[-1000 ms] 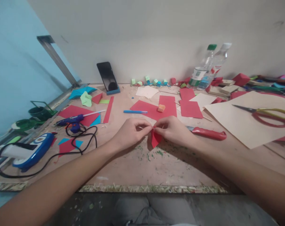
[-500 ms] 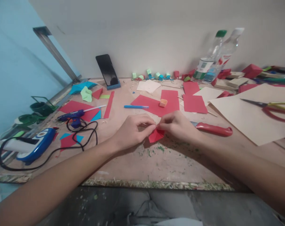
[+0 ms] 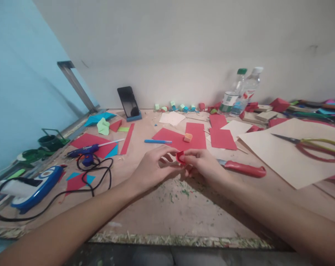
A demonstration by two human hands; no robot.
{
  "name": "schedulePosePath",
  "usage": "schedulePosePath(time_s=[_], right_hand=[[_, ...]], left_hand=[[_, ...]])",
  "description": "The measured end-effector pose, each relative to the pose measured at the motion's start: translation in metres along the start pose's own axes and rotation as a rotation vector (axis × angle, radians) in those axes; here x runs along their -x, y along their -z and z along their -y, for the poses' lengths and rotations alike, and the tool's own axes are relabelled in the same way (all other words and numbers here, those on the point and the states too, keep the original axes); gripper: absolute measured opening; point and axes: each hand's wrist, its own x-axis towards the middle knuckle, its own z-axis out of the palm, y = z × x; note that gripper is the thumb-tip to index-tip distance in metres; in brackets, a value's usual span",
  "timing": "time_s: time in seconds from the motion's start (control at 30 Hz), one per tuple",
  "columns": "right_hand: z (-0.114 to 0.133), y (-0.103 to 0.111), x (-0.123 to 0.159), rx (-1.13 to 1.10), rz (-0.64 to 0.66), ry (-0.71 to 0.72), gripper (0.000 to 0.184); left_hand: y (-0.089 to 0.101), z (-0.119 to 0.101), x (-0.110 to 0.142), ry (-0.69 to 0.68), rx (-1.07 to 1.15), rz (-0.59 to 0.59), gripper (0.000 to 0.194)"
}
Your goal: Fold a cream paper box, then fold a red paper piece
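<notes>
A small folded piece of red paper (image 3: 180, 157) is between my two hands, above the middle of the worktable. My right hand (image 3: 204, 162) pinches it from the right with thumb and fingers. My left hand (image 3: 153, 166) curls round it from the left, its fingertips at the paper's edge; the fingers partly hide the piece. Just beyond the hands, a small orange paper cup shape (image 3: 187, 137) sits on red paper sheets (image 3: 196, 129). A blue pen (image 3: 157, 142) lies past my left hand. The red-handled knife (image 3: 245, 169) is right of my right hand.
Left are a glue gun (image 3: 85, 150) with a black cord and a blue-and-white device (image 3: 38, 190). A phone (image 3: 127, 101) stands at the back. Two bottles (image 3: 230, 99), scissors (image 3: 308, 144) and beige sheets (image 3: 283, 166) are right. Green scraps (image 3: 185, 192) lie near the front edge.
The red paper has been turned and raised from a spread, pointed shape into a compact upright one. My left fingers have opened wider round it. The head view has tilted up.
</notes>
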Motion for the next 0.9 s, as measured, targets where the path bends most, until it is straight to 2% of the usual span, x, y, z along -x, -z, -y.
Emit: schedulePosePath(time_s=[0.1, 0.3, 0.4, 0.5, 0.57, 0.67, 0.8, 0.9], right_hand=[[0.002, -0.002, 0.003, -0.005, 0.034, -0.025, 0.006], [-0.001, 0.001, 0.001, 0.026, 0.142, -0.018, 0.021], [-0.001, 0.003, 0.001, 0.019, 0.109, 0.018, 0.025], [0.001, 0.004, 0.003, -0.053, -0.009, 0.082, 0.016], [0.0, 0.004, 0.004, -0.138, -0.039, 0.085, 0.015], [-0.005, 0.003, 0.002, -0.251, 0.031, 0.054, 0.022], [-0.011, 0.003, -0.001, -0.273, 0.092, 0.053, 0.031], [-0.009, 0.004, 0.001, -0.276, 0.094, 0.077, 0.032]], left_hand=[[0.001, 0.0, -0.001, 0.013, -0.006, -0.021, 0.024], [-0.001, 0.002, -0.005, 0.109, 0.203, -0.045, 0.02], [0.001, 0.003, -0.007, 0.151, 0.268, -0.046, 0.023], [0.005, 0.004, -0.007, 0.168, 0.293, -0.011, 0.024], [0.006, 0.006, -0.007, 0.176, 0.313, 0.03, 0.024], [0.006, 0.009, -0.008, 0.201, 0.368, 0.046, 0.027], [0.003, 0.014, -0.011, 0.271, 0.449, -0.015, 0.032], [0.002, 0.01, -0.008, 0.206, 0.464, -0.061, 0.027]])
